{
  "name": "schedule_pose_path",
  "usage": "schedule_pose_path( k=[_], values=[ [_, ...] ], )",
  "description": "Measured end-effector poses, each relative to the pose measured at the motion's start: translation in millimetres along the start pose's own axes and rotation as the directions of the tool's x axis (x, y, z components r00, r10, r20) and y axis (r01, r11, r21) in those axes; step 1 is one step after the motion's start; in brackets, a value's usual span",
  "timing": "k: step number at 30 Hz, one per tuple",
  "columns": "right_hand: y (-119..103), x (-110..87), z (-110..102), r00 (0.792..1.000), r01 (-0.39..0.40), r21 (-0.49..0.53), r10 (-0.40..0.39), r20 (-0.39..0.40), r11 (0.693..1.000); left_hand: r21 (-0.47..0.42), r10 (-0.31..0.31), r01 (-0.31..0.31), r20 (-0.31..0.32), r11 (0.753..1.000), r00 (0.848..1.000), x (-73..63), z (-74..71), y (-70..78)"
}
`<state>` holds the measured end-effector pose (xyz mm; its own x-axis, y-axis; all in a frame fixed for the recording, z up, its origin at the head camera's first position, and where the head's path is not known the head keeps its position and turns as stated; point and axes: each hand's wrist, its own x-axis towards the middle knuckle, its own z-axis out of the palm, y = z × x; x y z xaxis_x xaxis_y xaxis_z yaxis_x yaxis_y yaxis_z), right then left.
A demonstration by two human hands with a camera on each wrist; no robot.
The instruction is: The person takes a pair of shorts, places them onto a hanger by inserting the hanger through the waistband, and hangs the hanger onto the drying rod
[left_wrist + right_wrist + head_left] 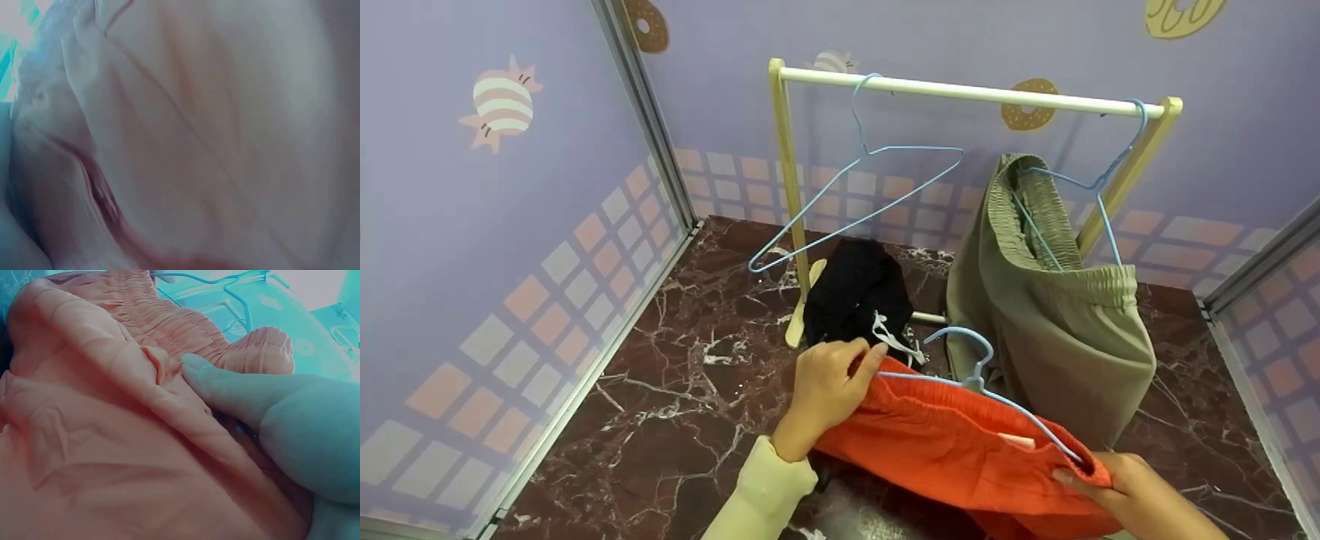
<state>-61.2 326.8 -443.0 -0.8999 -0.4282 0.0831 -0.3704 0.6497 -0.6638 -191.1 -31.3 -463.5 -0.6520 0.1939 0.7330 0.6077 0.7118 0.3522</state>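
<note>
Orange-red elastic-waist pants (937, 442) are held up in front of me, their lower part running out of view. A light blue wire hanger (973, 381) lies inside the waistband, its hook standing up above it. My left hand (829, 386) grips the waistband's left end, thumb over the edge by the hanger arm. At the right end my right hand (1125, 484) pinches the waist, its thumb on the front cloth and the other fingers mostly hidden. The right wrist view shows that thumb (219, 382) pressing on the gathered fabric. Only blurred cloth (185, 135) fills the left wrist view.
Behind stands a rack with a white rail (975, 91) and wooden posts. A bare blue hanger (862, 154) hangs at its left, khaki pants (1050, 330) on another at its right. A black garment (855, 289) lies on the marbled floor (660, 420). Patterned walls enclose the space.
</note>
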Motion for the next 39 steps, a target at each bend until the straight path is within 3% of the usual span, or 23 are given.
schedule_pose_path(
  k=[8, 12, 16, 19, 23, 26, 32, 34, 37, 39],
  values=[
    [2.4, -15.0, -11.7, 0.997, -0.057, -0.035, 0.055, -0.057, 0.998, -0.028, -0.094, 0.094, 0.007, 0.995, 0.996, -7.5, 3.0, -10.2],
    [2.9, -22.0, -17.4, 0.991, -0.119, -0.077, 0.115, -0.062, 0.990, -0.134, -0.180, 0.181, 0.019, 0.974, 0.984, -8.6, 5.2, -17.2],
    [3.5, -28.4, -24.1, 0.976, -0.216, -0.086, 0.211, -0.060, 0.973, -0.267, -0.287, 0.292, 0.059, 0.918, 0.956, -8.7, 7.2, -27.1],
    [4.2, -32.5, -28.7, 0.956, -0.288, -0.081, 0.282, -0.078, 0.954, -0.309, -0.342, 0.357, 0.104, 0.882, 0.934, -10.6, 8.4, -34.2],
    [5.2, -36.4, -32.1, 0.941, -0.313, -0.084, 0.297, -0.165, 0.946, -0.307, -0.395, 0.430, 0.173, 0.849, 0.902, -14.0, 10.5, -41.6],
    [3.9, -36.1, -34.1, 0.917, -0.364, -0.108, 0.335, -0.218, 0.925, -0.275, -0.440, 0.487, 0.216, 0.829, 0.871, -17.1, 13.1, -46.5],
    [-5.8, -33.3, -44.8, 0.816, -0.573, -0.057, 0.562, -0.135, 0.818, -0.238, -0.502, 0.559, 0.259, 0.795, 0.825, -22.9, 16.9, -55.7],
    [-8.9, -31.5, -47.9, 0.797, -0.597, -0.008, 0.592, -0.120, 0.802, -0.236, -0.521, 0.580, 0.269, 0.780, 0.810, -24.1, 17.2, -58.7],
    [-11.9, -29.5, -51.3, 0.778, -0.615, 0.063, 0.618, -0.115, 0.786, -0.229, -0.542, 0.604, 0.282, 0.763, 0.792, -26.0, 16.9, -62.5],
    [-13.5, -28.4, -51.4, 0.784, -0.596, 0.082, 0.601, -0.155, 0.799, -0.218, -0.549, 0.616, 0.297, 0.757, 0.781, -27.6, 17.0, -64.8]
  ],
)
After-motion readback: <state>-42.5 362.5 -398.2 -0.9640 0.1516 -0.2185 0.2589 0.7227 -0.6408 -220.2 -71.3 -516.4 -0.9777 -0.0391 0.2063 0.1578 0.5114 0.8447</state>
